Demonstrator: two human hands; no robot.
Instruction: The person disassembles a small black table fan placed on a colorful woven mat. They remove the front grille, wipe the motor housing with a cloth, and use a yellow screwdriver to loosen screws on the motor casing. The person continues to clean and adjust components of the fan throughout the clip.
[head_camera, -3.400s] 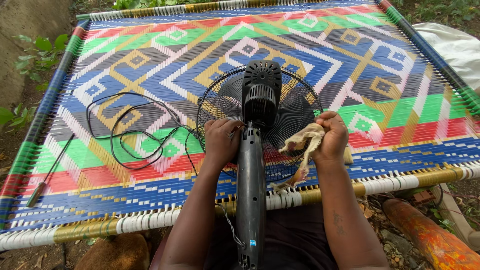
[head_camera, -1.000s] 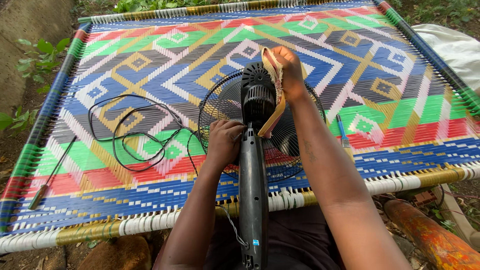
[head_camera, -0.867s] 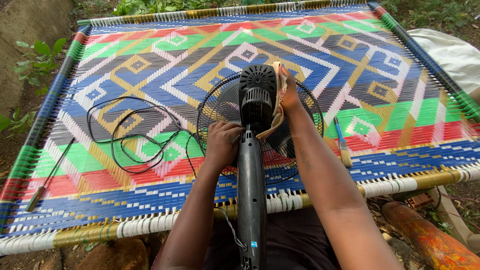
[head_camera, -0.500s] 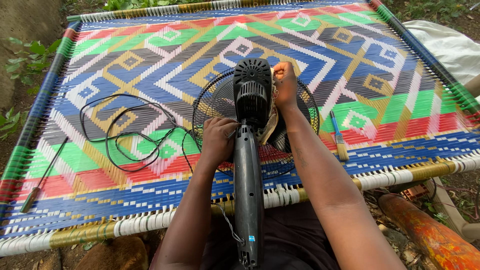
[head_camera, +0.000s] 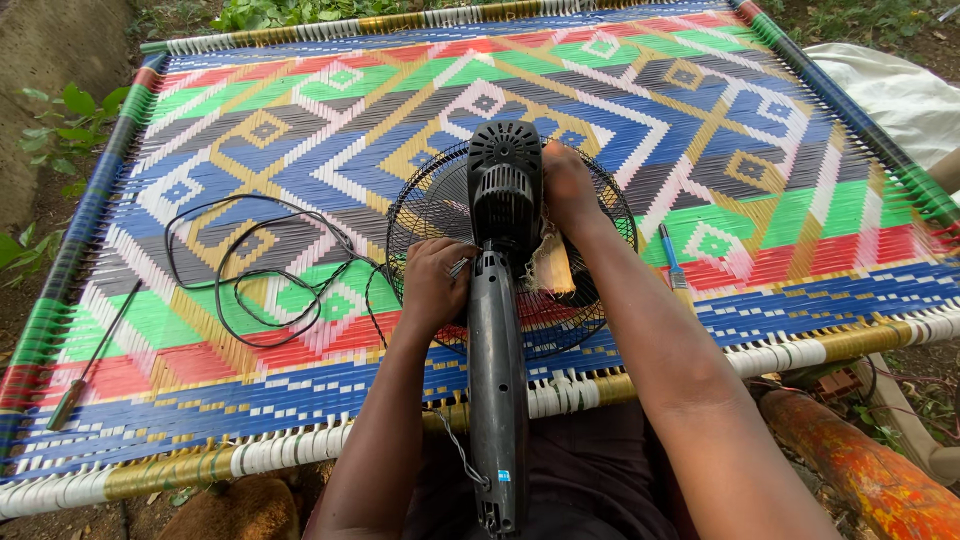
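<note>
Lowered, right hand (head_camera: 566, 188) presses tan rag (head_camera: 553, 268) against black fan (head_camera: 503, 200).

**One head-worn view, looking down and forward**

We have a single view, from a camera worn on the person's head, tilted steeply down and facing forward over both forearms. It sits close: our left hand (head_camera: 432, 285) and right hand (head_camera: 567, 188) fill the centre, arms running off the bottom edge. Just under the fingers lies the fan (head_camera: 500, 260); beyond the fingertips the woven cot (head_camera: 300, 130) stretches to the top edge. No second view shares any part of this scene.
</note>
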